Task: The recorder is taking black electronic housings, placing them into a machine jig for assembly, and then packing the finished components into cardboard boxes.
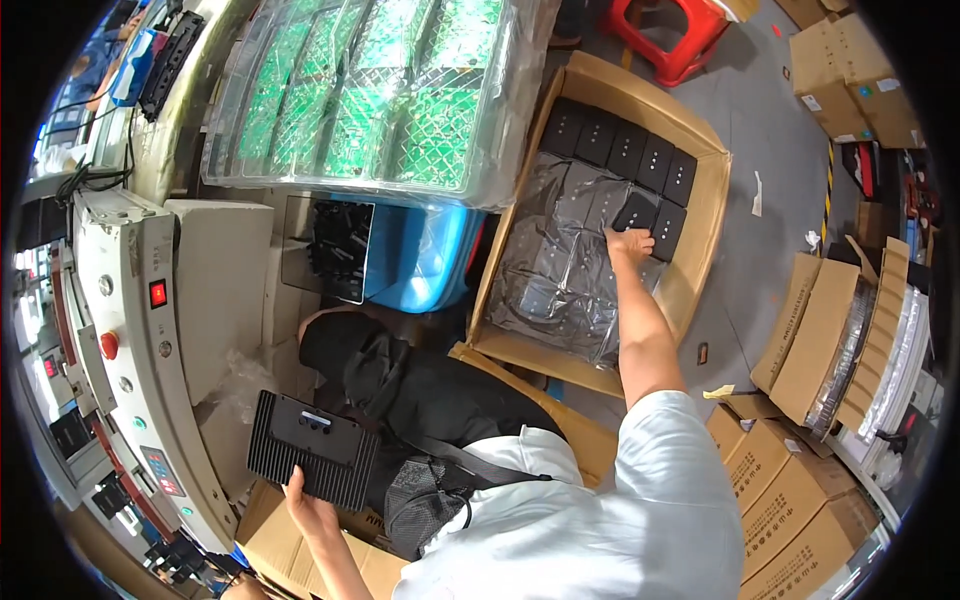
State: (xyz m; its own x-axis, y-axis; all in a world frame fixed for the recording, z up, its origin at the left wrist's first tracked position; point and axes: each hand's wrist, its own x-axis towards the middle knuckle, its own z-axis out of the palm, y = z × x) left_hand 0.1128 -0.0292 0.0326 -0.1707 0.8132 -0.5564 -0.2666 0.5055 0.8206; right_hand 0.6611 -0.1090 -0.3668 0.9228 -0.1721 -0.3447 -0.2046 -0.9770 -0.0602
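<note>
My left hand [312, 513] grips the lower edge of a black ribbed housing [318, 440], tilted, with a flat recessed panel and a small pale label facing up. My right arm reaches into a large open cardboard box [712, 190]. There my right hand [632, 246] closes around the near end of a black housing [637, 211], which sits slightly askew among several similar black housings [627, 148] in rows. Its fingertips are partly hidden. Crinkled dark plastic film [550, 250] covers the left and near part of the box's contents, beside my right hand.
Clear plastic trays [350, 100] of green circuit boards stand beyond, over a blue bin [425, 260] and a container of small black parts [342, 240]. A machine panel [130, 370] with buttons is at left. Cardboard cartons [800, 500] line the right; a red stool [675, 45] stands behind.
</note>
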